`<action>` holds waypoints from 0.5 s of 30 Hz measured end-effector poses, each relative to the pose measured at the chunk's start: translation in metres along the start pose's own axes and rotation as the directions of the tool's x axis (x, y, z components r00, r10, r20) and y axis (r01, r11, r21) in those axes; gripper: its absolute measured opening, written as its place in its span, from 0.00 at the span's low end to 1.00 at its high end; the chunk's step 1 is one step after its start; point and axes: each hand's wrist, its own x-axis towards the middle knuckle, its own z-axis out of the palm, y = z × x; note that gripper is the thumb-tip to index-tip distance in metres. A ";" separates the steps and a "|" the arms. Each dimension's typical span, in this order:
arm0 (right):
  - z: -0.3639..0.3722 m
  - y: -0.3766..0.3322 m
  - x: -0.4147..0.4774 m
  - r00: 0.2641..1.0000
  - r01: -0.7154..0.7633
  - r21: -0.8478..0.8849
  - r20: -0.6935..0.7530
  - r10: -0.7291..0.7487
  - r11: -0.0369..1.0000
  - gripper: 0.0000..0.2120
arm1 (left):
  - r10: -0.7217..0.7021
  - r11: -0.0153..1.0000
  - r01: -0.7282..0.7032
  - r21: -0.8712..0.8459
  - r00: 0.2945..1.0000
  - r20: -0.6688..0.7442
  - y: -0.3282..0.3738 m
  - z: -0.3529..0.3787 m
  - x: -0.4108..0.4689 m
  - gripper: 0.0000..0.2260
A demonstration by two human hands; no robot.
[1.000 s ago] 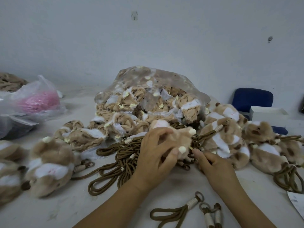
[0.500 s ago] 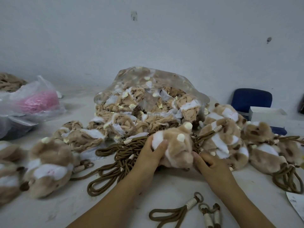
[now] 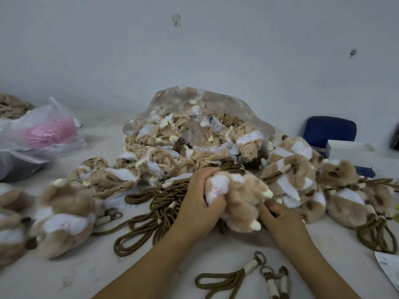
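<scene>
A tan and white plush toy (image 3: pixel 239 203) with cream feet lies in the middle of the table, above a heap of brown cord loops (image 3: pixel 159 203). My left hand (image 3: pixel 198 203) grips its white front end, fingers curled over the top and thumb pressed into the fur. My right hand (image 3: pixel 280 221) holds the toy's right underside, its fingertips tucked beneath the fur and partly hidden.
A clear bag (image 3: pixel 200 126) of unstuffed plush skins stands behind. Stuffed toys (image 3: pixel 302 178) pile up at the right, more (image 3: pixel 62 216) at the left. Loose cord loops (image 3: pixel 233 277) lie near the front edge. A pink-filled plastic bag (image 3: pixel 45 130), blue chair (image 3: pixel 330 130) and white box (image 3: pixel 349 152) flank the table.
The plush toy has been turned over in my hands: its white face end now points left under my left hand and its feet point right. My right hand stayed under it.
</scene>
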 end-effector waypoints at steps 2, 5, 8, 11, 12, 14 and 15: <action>0.001 -0.001 -0.001 1.000 0.006 0.004 -0.005 -0.006 1.000 0.20 | -0.024 1.000 0.024 -0.018 1.000 -0.003 0.000 -0.002 0.000 0.23; 0.001 -0.004 -0.003 1.000 0.017 0.038 -0.007 -0.017 0.999 0.24 | -0.052 0.997 0.053 -0.050 0.999 0.008 -0.001 -0.002 0.000 0.23; 0.000 -0.004 -0.002 1.000 0.022 0.027 -0.012 -0.022 0.999 0.25 | -0.069 0.994 0.067 -0.081 0.997 -0.023 -0.005 -0.001 0.001 0.16; 0.000 -0.002 0.000 0.999 0.042 0.001 -0.003 -0.042 0.999 0.28 | -0.089 0.992 0.080 -0.092 0.992 -0.094 -0.007 -0.002 0.003 0.13; -0.001 -0.001 0.000 0.999 0.039 -0.003 0.006 -0.039 0.999 0.31 | -0.090 0.992 0.079 -0.099 0.989 -0.120 -0.006 -0.003 0.003 0.11; -0.003 0.001 0.000 0.999 0.032 0.002 0.014 -0.032 0.999 0.31 | -0.088 0.989 0.065 -0.131 0.980 -0.178 -0.006 -0.004 0.004 0.11; -0.004 0.002 0.000 1.000 0.029 0.006 0.013 -0.029 1.000 0.30 | -0.090 0.987 0.059 -0.151 0.974 -0.207 -0.007 -0.005 0.005 0.11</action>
